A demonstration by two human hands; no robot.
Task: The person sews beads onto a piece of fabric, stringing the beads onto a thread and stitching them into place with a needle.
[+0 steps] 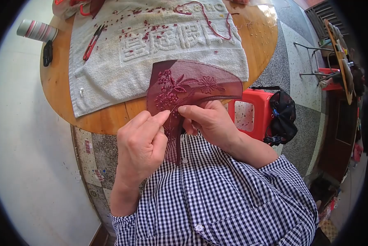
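Observation:
A sheer dark red fabric piece [227,84] with beaded and embroidered flowers hangs over the table's front edge, between my hands. My left hand [142,143] is closed at the lower left of the beadwork, thumb and index finger pinched together; what they hold is too small to name. My right hand [210,121] grips the fabric from the right, with its thumb on top near the beads and its other fingers partly hidden beneath. The two sets of fingertips are close together.
A white towel [102,80] lies on the round wooden table [54,92], bearing scattered red beads [155,28], red-handled snips [92,43] and a red bead strand [208,24]. A striped cup [38,30] and black object [47,53] are at left. A red stool [259,112] stands right.

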